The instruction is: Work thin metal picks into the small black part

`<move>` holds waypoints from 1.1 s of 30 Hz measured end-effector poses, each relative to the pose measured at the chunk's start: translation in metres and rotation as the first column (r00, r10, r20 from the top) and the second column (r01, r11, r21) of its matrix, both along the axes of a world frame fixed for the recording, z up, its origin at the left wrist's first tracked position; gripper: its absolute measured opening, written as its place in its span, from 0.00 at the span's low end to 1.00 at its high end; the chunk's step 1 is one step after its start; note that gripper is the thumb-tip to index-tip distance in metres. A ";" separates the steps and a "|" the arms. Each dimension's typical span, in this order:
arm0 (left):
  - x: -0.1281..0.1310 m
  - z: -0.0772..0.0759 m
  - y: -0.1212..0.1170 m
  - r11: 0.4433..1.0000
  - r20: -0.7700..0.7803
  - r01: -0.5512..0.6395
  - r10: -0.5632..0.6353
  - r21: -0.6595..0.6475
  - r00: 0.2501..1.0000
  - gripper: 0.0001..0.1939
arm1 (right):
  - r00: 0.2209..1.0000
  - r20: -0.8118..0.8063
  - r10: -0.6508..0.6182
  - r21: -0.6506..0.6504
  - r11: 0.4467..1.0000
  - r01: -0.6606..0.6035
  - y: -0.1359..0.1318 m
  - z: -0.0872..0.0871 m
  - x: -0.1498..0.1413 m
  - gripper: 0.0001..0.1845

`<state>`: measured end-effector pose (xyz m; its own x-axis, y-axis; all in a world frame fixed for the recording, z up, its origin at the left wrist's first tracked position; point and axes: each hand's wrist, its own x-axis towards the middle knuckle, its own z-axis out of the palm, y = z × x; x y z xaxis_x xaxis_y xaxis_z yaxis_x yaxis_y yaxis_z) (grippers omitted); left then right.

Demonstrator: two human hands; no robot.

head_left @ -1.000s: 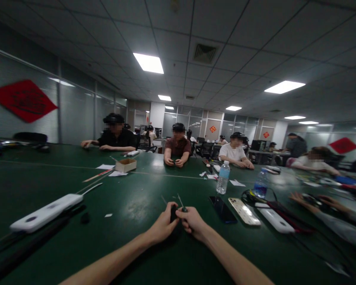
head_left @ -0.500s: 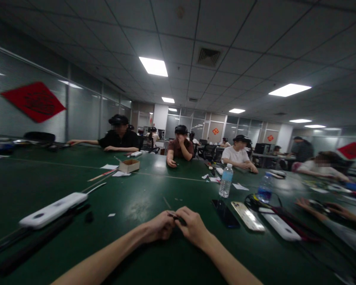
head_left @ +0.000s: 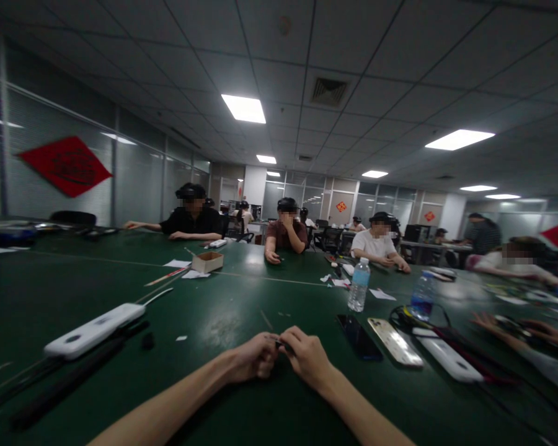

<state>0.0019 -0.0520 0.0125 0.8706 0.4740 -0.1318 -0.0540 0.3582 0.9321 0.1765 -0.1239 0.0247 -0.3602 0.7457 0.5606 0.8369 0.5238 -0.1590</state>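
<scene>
My left hand [head_left: 256, 357] is closed, its thumb and forefinger pinched together close to the table. My right hand [head_left: 305, 358] curls in from the other side, fingertips closed and meeting those of the left. Between the fingertips shows a small dark piece [head_left: 279, 344], mostly hidden by the fingers and too small to name. Just beyond the hands, a thin sliver [head_left: 266, 320] lies on the green table [head_left: 223, 402].
On the left lie a white power strip [head_left: 95, 329], a black strap-like length [head_left: 69, 385] and a small box [head_left: 208, 262]. To the right are a dark phone [head_left: 360, 337], a gold phone [head_left: 394, 342], a water bottle [head_left: 359, 285] and another white strip [head_left: 447, 355]. A co-worker's hands [head_left: 493, 323] are at far right.
The view has shifted slightly, so everything sits a little further right. Both hands stay together at the small dark piece, with only a slight change in the fingers.
</scene>
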 end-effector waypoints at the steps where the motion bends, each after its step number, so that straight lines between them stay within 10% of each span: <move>1: 0.000 0.000 0.000 1.000 0.000 0.001 -0.001 -0.004 1.000 0.14 | 1.000 -0.004 0.006 0.000 1.000 -0.006 0.000 0.000 0.000 0.12; 33: 0.004 -0.002 -0.002 0.989 -0.043 0.017 -0.011 0.145 0.999 0.09 | 0.992 -0.109 0.071 0.027 0.997 -0.068 0.004 0.000 0.006 0.09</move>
<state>0.0064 -0.0538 0.0105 0.8724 0.4787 -0.0987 -0.0101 0.2195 0.9756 0.1828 -0.1202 0.0243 -0.3458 0.7075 0.6163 0.7766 0.5845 -0.2352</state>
